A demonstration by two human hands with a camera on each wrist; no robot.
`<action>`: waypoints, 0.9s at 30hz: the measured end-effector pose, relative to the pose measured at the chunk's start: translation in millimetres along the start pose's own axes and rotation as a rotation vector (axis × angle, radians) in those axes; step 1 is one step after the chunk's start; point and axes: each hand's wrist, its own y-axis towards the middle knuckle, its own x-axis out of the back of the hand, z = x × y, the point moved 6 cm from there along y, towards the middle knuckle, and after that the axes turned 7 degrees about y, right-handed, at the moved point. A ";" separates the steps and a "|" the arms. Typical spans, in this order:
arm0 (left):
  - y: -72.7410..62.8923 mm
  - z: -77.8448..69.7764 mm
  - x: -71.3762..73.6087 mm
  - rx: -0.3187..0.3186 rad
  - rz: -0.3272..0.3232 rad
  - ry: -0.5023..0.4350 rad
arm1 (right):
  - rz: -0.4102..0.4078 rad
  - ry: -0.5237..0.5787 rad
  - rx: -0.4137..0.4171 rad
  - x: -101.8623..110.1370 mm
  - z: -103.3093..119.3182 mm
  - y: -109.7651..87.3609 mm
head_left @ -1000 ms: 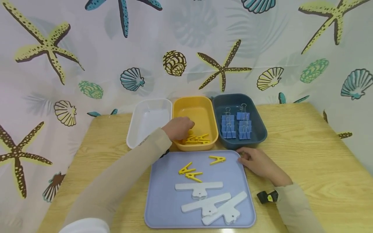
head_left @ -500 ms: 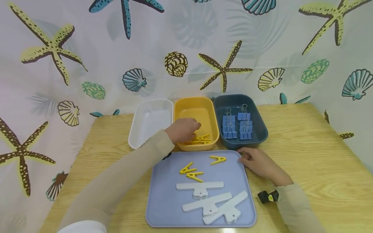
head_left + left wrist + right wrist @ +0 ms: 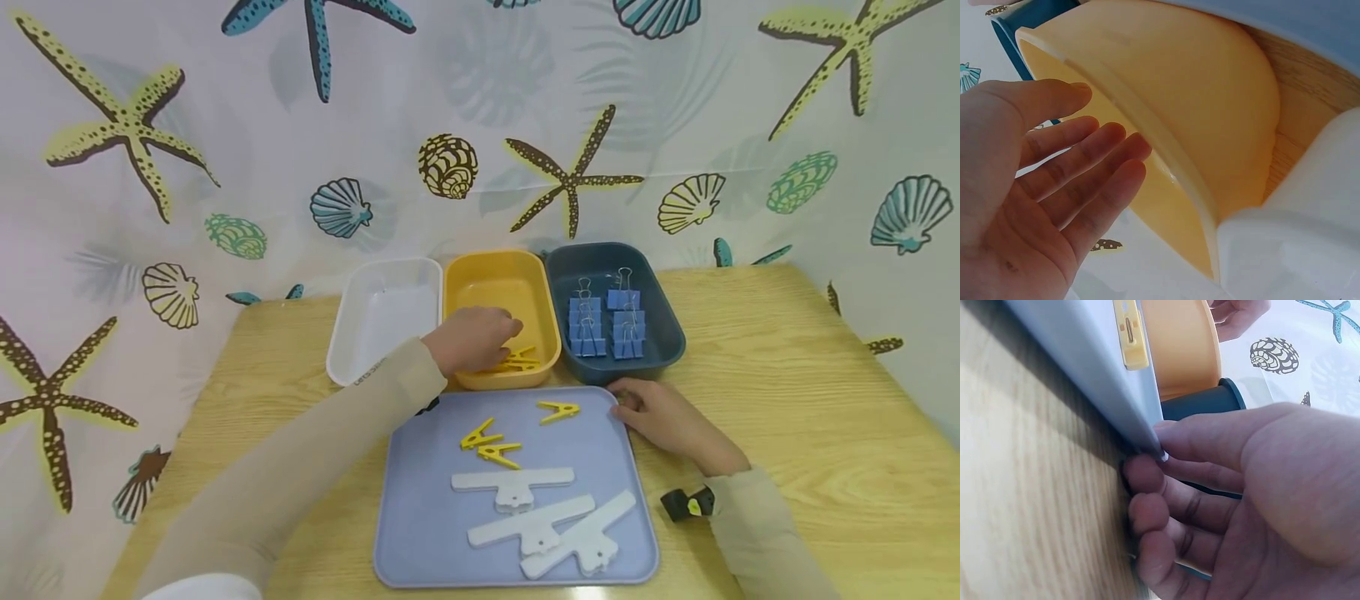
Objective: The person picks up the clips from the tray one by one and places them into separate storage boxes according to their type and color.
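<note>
My left hand (image 3: 476, 340) hovers over the near part of the yellow bin (image 3: 534, 287), partly covering the yellow plastic clips (image 3: 521, 358) inside. In the left wrist view that hand (image 3: 1066, 162) has loosely bent, spread fingers at the bin's rim (image 3: 1166, 137), with nothing between them. The right hand (image 3: 667, 417) pinches the far right corner of the blue-grey tray (image 3: 420, 517); in the right wrist view its thumb (image 3: 1197, 434) lies on the rim with fingers curled below. On the tray lie three yellow clips (image 3: 558, 411) and three white wide-mouthed bag clips (image 3: 512, 483).
Left of the yellow bin stands a white bin (image 3: 345, 333). On its right, a dark blue bin (image 3: 667, 333) holds blue binder clips (image 3: 588, 321) in two columns. A patterned cloth (image 3: 375, 100) hangs behind the wooden table (image 3: 810, 375).
My left hand has shifted a little to the right over the yellow bin. The right hand stays at the tray's corner, and the clips on the tray lie as before.
</note>
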 end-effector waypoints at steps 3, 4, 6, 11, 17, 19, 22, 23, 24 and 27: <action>-1.7 -4.6 3.5 -0.007 -0.007 0.005 | -0.004 0.005 0.002 -1.0 0.0 0.0; -2.0 -6.2 4.4 -0.010 -0.007 0.004 | -0.005 0.006 0.002 -1.2 0.0 -0.2; -2.7 -9.0 5.2 -0.013 -0.003 0.006 | -0.003 0.003 0.000 -1.9 -0.6 -0.5; -4.2 -13.9 5.2 -0.015 0.000 0.015 | 0.004 0.000 0.003 -3.0 -1.2 -1.6; -6.8 -17.6 8.0 -0.026 -0.026 0.011 | 0.005 -0.007 0.004 -2.1 -1.3 -0.8; -7.9 -18.8 9.5 -0.030 -0.037 0.009 | 0.006 -0.009 0.005 -2.0 -1.7 0.2; -9.5 -21.4 12.3 -0.038 -0.058 0.020 | 0.008 -0.013 0.010 -1.4 -1.7 0.9; -10.0 -22.6 13.2 -0.042 -0.064 0.025 | 0.009 -0.016 0.011 -1.2 -1.9 1.0; -10.5 -23.8 13.8 -0.046 -0.068 0.030 | 0.010 -0.019 0.006 -1.2 -2.3 0.9; -11.6 -27.4 14.4 -0.057 -0.074 0.049 | 0.016 -0.019 0.006 -1.3 -2.1 0.7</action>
